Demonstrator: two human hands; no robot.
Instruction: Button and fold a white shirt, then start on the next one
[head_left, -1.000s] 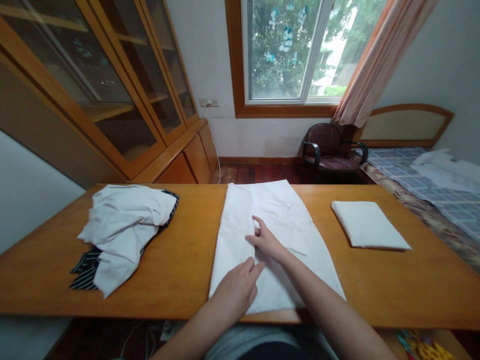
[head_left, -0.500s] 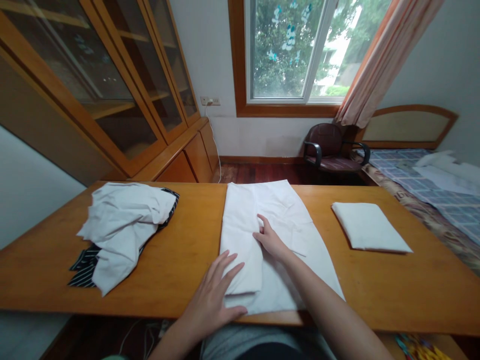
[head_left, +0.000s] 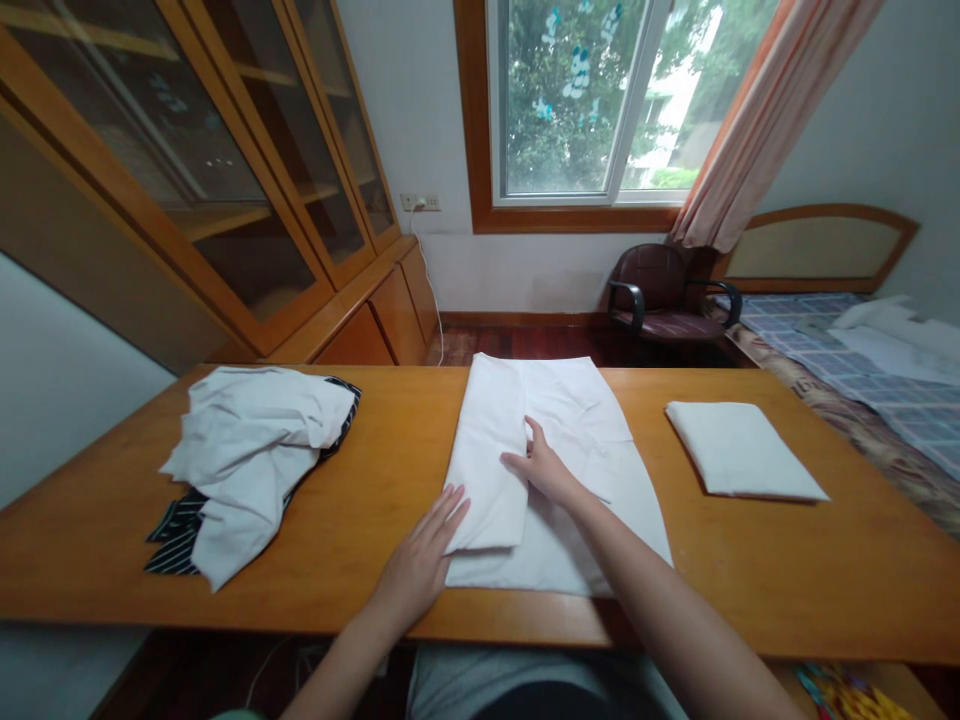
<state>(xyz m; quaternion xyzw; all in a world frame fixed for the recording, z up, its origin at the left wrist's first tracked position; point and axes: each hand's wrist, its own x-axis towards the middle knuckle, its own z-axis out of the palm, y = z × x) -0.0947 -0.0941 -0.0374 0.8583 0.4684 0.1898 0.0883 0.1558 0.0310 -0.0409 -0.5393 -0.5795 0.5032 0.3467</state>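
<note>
A white cloth (head_left: pixel 592 540), seemingly a garment, lies on the wooden table in front of me. Its left side is folded over into a long flap (head_left: pixel 487 480). My left hand (head_left: pixel 420 560) rests at the flap's left edge, with its fingers stretched out over the near-left corner. At the flap's right edge is my right hand (head_left: pixel 549 470), thumb and forefinger spread apart against the cloth. Its other fingers are mostly hidden. Creases run across the cloth's right part, beyond my right forearm.
On the wooden table (head_left: pixel 390 440), a crumpled white cloth (head_left: pixel 255 430) with black striped fabric lies left. A flat folded white cloth (head_left: pixel 742 450) lies right. Behind stand a glass-door cabinet (head_left: pixel 360 330), an armchair (head_left: pixel 656 290) and a bed (head_left: pixel 840 330).
The white cloth has slid away from me and slightly right, so more table shows at its near edge. Both hands moved with it; the left hand's fingers have drawn closer together.
</note>
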